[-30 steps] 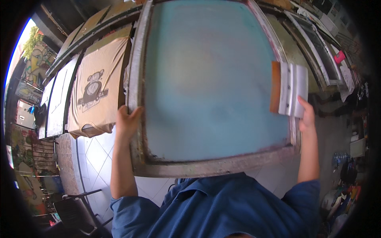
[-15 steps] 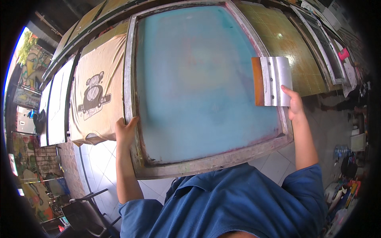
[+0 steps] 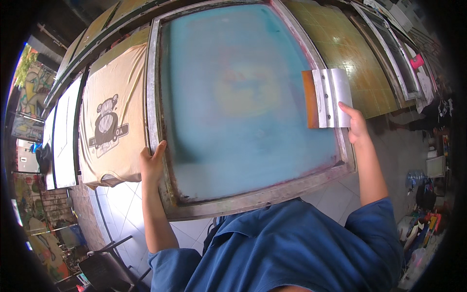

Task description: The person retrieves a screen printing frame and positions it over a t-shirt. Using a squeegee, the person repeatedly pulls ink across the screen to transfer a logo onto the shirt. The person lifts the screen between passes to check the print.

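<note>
A large screen with pale blue mesh and a worn metal frame fills the middle of the view, over my blue shirt at its lower edge. My left hand grips the frame's left side, thumb on top. On the right, my right hand holds a squeegee with a silver metal handle and an amber blade, which lies over the frame's right rail; whether those fingers also clasp the rail is hidden. A beige T-shirt with a dark cartoon print is spread on the board just left of the screen.
Yellowish boards extend to the right, with another framed screen and a pink object. White boards stand at the left. A black chair is at lower left, clutter at lower right, tiled floor below.
The screen, squeegee and both my hands have shifted left in the view compared with a second ago, the squeegee also slightly up. My grips look the same.
</note>
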